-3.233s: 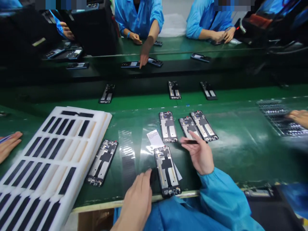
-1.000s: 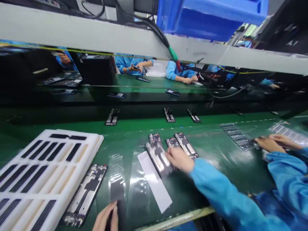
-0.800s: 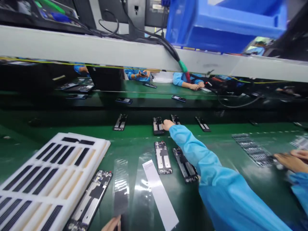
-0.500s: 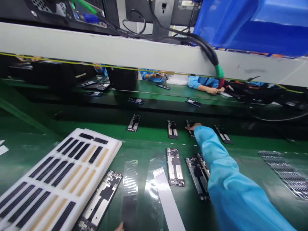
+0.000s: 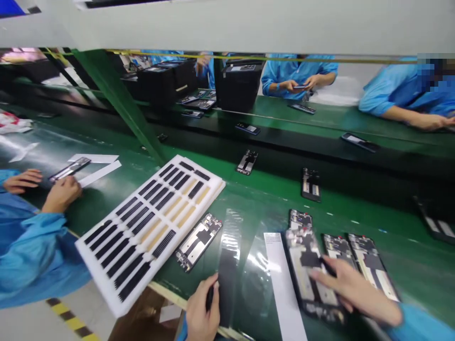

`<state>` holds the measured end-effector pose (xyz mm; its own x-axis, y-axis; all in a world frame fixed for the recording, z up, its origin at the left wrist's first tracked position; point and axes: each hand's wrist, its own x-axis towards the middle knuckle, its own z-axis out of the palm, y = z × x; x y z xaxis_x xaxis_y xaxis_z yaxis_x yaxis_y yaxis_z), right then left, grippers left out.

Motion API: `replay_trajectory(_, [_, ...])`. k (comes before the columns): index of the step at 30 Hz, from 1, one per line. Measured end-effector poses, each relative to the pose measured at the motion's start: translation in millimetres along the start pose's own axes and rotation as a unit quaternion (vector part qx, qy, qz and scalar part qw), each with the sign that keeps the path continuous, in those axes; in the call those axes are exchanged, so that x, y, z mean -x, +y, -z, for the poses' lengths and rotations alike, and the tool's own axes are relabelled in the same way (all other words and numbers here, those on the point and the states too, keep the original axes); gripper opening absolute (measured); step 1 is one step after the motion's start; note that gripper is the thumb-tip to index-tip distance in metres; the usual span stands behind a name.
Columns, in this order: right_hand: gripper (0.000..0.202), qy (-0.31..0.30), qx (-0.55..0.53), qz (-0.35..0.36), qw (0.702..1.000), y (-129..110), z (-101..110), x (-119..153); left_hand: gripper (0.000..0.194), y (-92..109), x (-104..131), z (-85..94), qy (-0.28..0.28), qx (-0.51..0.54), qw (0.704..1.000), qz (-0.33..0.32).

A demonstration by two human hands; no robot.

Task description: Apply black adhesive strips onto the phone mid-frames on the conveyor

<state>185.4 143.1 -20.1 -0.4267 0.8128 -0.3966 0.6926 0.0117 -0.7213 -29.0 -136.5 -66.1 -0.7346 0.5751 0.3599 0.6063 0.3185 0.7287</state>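
My right hand (image 5: 359, 289) grips an opened phone (image 5: 309, 270) by its right side, tilted and blurred by motion. Something dark and slim shows by its fingers. Under and behind that phone lie another opened phone (image 5: 300, 219) and two more to the right, one being a phone with a bare metal frame (image 5: 371, 260). At the table's front edge my left hand (image 5: 203, 310) is closed on a small black object (image 5: 210, 297) of unclear kind. Beside it lie a dark film strip (image 5: 228, 279) and a white paper strip (image 5: 282, 284). Left of these rests an opened phone (image 5: 199, 241).
A white foam tray (image 5: 115, 298) with black strips and some bare slots overhangs the table's front edge. Single phones, like this one (image 5: 311, 184), lie along the green belt (image 5: 273, 173). A co-worker's hands (image 5: 64, 194) handle a phone at left. More people sit across, beyond a green post (image 5: 121, 104).
The view has swung left. My right hand has come back from the belt with an opened phone in it. My left hand now shows more fully at the table edge.
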Motion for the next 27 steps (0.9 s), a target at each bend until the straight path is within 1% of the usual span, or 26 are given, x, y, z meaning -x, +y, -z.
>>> replay_trajectory(1, [0.052, -0.029, 0.009, 0.004, 1.0, 5.9, -14.8, 17.3, 0.021, -1.1, 0.6, 0.9, -0.007, 0.002, 1.0, 0.005])
replay_trajectory(2, [0.048, -0.046, 0.018, 0.025, 0.998, 10.6, -25.3, 30.8, 0.022, -1.8, 1.1, 2.1, -0.012, 0.002, 1.0, 0.015])
replay_trajectory(4, [0.039, -0.042, 0.047, 0.08, 0.995, 16.3, -35.1, 49.2, 0.025, -1.9, 0.8, 5.3, -0.027, 0.004, 0.998, 0.049])
replay_trajectory(6, [0.038, 0.004, 0.08, 0.105, 0.991, 16.1, -35.4, 62.4, 0.027, -0.9, -2.2, 10.5, -0.059, 0.015, 0.996, 0.073])
replay_trajectory(7, [0.039, 0.038, 0.086, 0.098, 0.991, 12.8, -34.7, 69.0, 0.028, -0.3, -5.0, 13.7, -0.08, 0.021, 0.994, 0.074])
replay_trajectory(9, [0.045, 0.099, 0.05, 0.076, 0.991, -1.6, -36.2, 82.1, 0.027, 0.8, -13.3, 20.5, -0.127, 0.025, 0.99, 0.047])
replay_trajectory(11, [0.054, 0.137, -0.038, 0.083, 0.986, -24.9, -45.6, 91.1, 0.027, 1.7, -24.4, 26.0, -0.181, 0.0, 0.983, -0.01])
replay_trajectory(13, [0.063, 0.172, -0.138, 0.092, 0.971, -50.7, -63.5, 90.7, 0.033, 3.1, -37.3, 28.5, -0.23, -0.057, 0.968, -0.084])
replay_trajectory(14, [0.067, 0.179, -0.182, 0.086, 0.963, -62.1, -74.5, 86.4, 0.038, 4.2, -43.9, 28.6, -0.251, -0.092, 0.956, -0.123])
replay_trajectory(15, [0.069, 0.178, -0.217, 0.076, 0.957, -71.4, -86.1, 80.0, 0.044, 5.4, -50.2, 28.0, -0.27, -0.128, 0.941, -0.16])
replay_trajectory(17, [0.066, 0.154, -0.259, 0.066, 0.951, -82.9, -108.0, 64.0, 0.056, 8.1, -61.2, 25.4, -0.301, -0.193, 0.907, -0.221])
replay_trajectory(19, [0.058, 0.127, -0.26, 0.088, 0.953, -85.8, -125.4, 49.7, 0.063, 9.6, -68.9, 21.9, -0.326, -0.247, 0.876, -0.257])
replay_trajectory(21, [0.049, 0.119, -0.241, 0.114, 0.957, -83.3, -136.9, 41.3, 0.065, 9.2, -73.1, 18.0, -0.339, -0.28, 0.856, -0.272])
replay_trajectory(23, [0.043, 0.11, -0.218, 0.124, 0.962, -78.5, -143.6, 38.6, 0.063, 7.1, -74.6, 13.8, -0.343, -0.291, 0.85, -0.275])
replay_trajectory(27, [0.035, 0.103, -0.161, 0.136, 0.972, -68.7, -149.5, 38.7, 0.057, 2.4, -74.1, 6.0, -0.341, -0.3, 0.845, -0.282])
